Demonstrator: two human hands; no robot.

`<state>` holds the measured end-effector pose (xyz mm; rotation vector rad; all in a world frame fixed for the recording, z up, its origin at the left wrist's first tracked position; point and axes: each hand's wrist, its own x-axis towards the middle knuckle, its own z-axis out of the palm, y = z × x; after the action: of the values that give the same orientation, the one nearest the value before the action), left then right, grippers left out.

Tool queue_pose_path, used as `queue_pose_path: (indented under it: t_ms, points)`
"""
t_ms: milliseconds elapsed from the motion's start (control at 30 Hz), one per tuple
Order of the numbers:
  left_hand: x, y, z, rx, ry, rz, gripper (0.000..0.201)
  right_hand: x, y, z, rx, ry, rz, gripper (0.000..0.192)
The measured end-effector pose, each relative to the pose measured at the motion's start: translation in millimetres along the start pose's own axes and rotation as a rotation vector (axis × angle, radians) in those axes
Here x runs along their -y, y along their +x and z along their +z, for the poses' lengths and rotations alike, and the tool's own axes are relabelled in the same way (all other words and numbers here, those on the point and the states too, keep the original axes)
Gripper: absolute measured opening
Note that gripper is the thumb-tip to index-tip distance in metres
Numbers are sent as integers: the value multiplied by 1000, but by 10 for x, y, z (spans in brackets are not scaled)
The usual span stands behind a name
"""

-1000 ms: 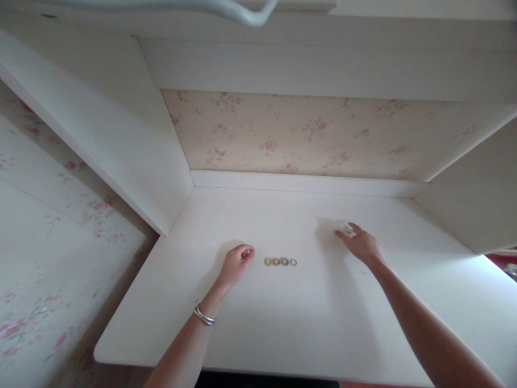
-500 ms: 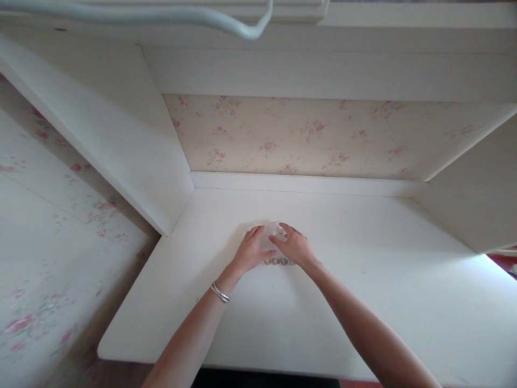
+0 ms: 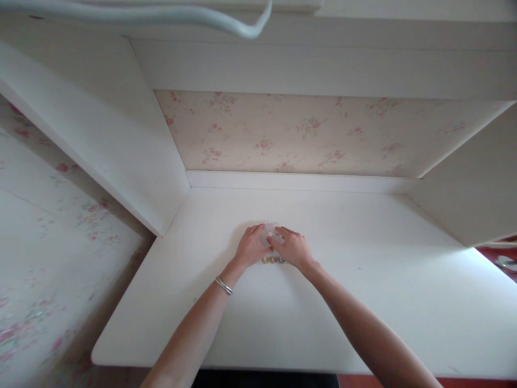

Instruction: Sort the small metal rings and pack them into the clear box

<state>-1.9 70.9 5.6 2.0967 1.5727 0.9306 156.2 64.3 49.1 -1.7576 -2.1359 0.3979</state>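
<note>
My left hand (image 3: 249, 247) and my right hand (image 3: 294, 249) meet over the middle of the white desk (image 3: 363, 302). Together they hold a small clear plastic bag (image 3: 270, 233) between their fingers, just above the desktop. Right below the hands lies a short row of small coloured rings (image 3: 272, 260), partly hidden by my right hand. A silver bangle (image 3: 223, 285) sits on my left wrist.
The desk stands in an alcove with a white side panel (image 3: 100, 134) on the left, another panel (image 3: 476, 199) on the right and floral wallpaper (image 3: 307, 132) behind. A white shelf with a cable (image 3: 226, 19) runs overhead.
My right hand brought the clear bag from the right side of the desk to the middle. My left hand came up to meet it, and both now hold the bag above the rings.
</note>
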Motion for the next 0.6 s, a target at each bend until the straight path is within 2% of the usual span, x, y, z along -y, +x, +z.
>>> queue_pose_path:
  t_ms: [200, 400, 467, 600]
  points:
    - [0, 9, -11, 25, -38, 18, 67, -34, -23, 13, 34, 56, 4, 36]
    - [-36, 65, -50, 47, -135, 21, 72, -110, -6, -4, 9, 207, 10, 36]
    - [-28, 72, -74, 72, -170, -10, 73, -168, 8, -44, -18, 300, 64, 40]
    - [11, 57, -107, 79, -228, -92, 70, -326, 58, -123, -42, 624, 291, 47]
